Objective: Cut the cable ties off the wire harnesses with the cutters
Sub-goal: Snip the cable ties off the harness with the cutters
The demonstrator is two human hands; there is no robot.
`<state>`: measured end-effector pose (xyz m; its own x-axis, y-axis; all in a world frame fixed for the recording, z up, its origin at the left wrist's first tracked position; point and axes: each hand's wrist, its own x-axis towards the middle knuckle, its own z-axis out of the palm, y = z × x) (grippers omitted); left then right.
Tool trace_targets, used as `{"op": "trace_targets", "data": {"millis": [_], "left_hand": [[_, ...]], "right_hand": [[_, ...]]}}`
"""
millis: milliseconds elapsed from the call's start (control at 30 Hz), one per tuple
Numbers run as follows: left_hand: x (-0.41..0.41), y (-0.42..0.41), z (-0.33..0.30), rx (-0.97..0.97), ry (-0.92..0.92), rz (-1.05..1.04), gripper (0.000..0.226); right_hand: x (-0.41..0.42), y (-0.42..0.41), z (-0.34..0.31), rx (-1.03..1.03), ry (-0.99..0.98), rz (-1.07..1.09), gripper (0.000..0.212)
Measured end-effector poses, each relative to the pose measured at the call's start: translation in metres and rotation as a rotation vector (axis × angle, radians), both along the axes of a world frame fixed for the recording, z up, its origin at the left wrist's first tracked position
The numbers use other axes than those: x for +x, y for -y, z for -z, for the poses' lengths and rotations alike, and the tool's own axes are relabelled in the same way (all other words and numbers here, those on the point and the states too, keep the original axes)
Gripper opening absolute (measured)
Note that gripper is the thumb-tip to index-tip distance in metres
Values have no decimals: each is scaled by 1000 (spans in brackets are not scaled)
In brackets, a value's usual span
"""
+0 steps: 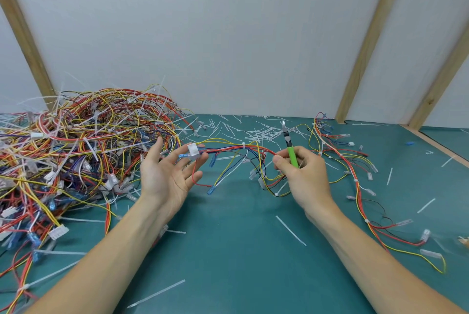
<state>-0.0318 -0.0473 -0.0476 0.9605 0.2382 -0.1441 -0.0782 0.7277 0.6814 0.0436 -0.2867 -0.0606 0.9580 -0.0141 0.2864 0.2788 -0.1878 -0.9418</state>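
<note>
Here, thin harness (243,151), green-handled cutters (291,151) in right hand (302,174)

Workshop bench: green mat (228,250), harness pile (76,148), wood-framed white panels (228,34).

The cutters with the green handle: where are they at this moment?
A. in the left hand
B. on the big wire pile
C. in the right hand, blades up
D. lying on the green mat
C: the right hand grips the cutters, whose metal blades point upward.
</note>
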Motion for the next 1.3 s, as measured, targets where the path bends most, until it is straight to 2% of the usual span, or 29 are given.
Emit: {"op": "trace_targets", "data": {"millis": [167, 200, 300, 433, 500, 633, 767, 900, 1033, 1100, 1233, 1300], "left_hand": [[2, -1, 1, 16, -25, -52, 42], [3, 0, 1, 111, -47, -84, 38], [5, 6, 2, 670, -98, -310, 20], [-6, 20, -1, 1208, 166, -492, 12], [-12, 30, -4, 1357, 252, -468, 19], [-15, 42, -6, 1383, 242, -217, 23], [-14, 41, -5, 1290, 127, 152, 44], [-15, 38, -9, 1105, 210, 306, 26], [-18, 43, -11, 993, 252, 324, 11], [-19, 49, -11, 988, 228, 301, 11], [-19, 57, -8, 1073, 164, 188, 12], [-18, 54, -7, 1178, 126, 45, 12]], "right_hand": [[-2, 0, 1, -4, 14, -3, 12], [-2, 0, 1, -13, 31, -3, 12], [-7, -1, -2, -66, 114, 16, 13], [-17, -4, -3, -188, 255, 54, 16], [-21, -5, -4, -278, 364, 77, 18], [-31, -8, -6, -377, 531, 53, 21], [-38, -15, -5, -426, 614, -10, 20], [-39, -17, -3, -420, 635, -16, 20], [-37, -15, -3, -430, 595, -11, 21], [-38, -16, -2, -431, 568, -20, 20], [-36, -18, 0, -408, 494, -45, 27], [-34, -18, 1, -393, 444, -65, 27]]}}
